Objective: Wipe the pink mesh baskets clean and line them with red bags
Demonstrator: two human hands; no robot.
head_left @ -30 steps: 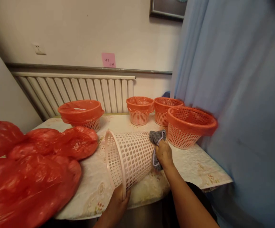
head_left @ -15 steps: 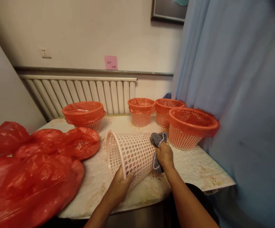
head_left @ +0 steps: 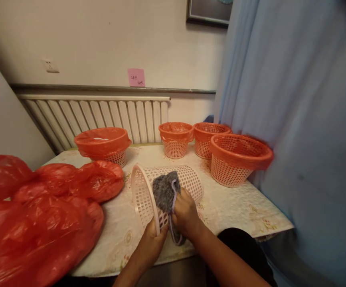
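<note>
A pale pink perforated plastic wastebasket (head_left: 192, 179) lies on its side in front of me, its mouth facing left. My left hand (head_left: 153, 241) grips the lower part of its rim, thumb outside and the other fingers mostly hidden. Bunched in my right hand (head_left: 186, 213) is a grey cleaning cloth (head_left: 164, 190) with a light purple edge. The cloth presses against the basket's outer side, close to the rim, and part of it hangs below my fingers.
Red plastic bags (head_left: 50, 231) are heaped on the left of the patterned tablecloth (head_left: 115, 235). Toward the back stand baskets lined with red bags: one at left (head_left: 103, 145), a middle one (head_left: 176, 139), and two at right (head_left: 235, 175). A blue curtain (head_left: 295, 139) hangs along the right side.
My right hand has moved the cloth left along the basket, from its base end to near the rim. My left hand keeps its hold on the rim.
</note>
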